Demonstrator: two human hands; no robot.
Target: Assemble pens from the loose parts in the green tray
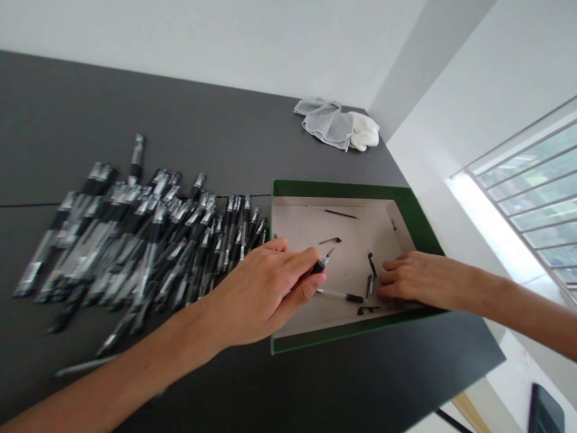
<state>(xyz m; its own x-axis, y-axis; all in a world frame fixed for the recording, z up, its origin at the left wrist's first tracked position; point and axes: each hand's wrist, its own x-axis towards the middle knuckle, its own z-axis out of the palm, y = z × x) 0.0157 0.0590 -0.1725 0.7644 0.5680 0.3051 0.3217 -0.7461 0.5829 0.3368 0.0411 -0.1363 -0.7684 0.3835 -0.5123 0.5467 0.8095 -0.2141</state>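
Observation:
My left hand (265, 288) is closed around a black pen (323, 263) whose tip sticks out past my fingers, over the left part of a green box (419, 216) with a white floor. My right hand (417, 278) rests inside the box at its near right side, fingers curled down by a pen refill (339, 294) and small black clips (370, 282); what its fingers hold, if anything, is hidden. A big heap of black pens (135, 240) lies on the dark table (202, 120) left of the box.
A grey cloth and a white glove (342, 125) lie at the table's far right corner. The table's right edge runs just beyond the box. A barred window (536, 198) is to the right, and a dark object (545, 412) sits on the floor below.

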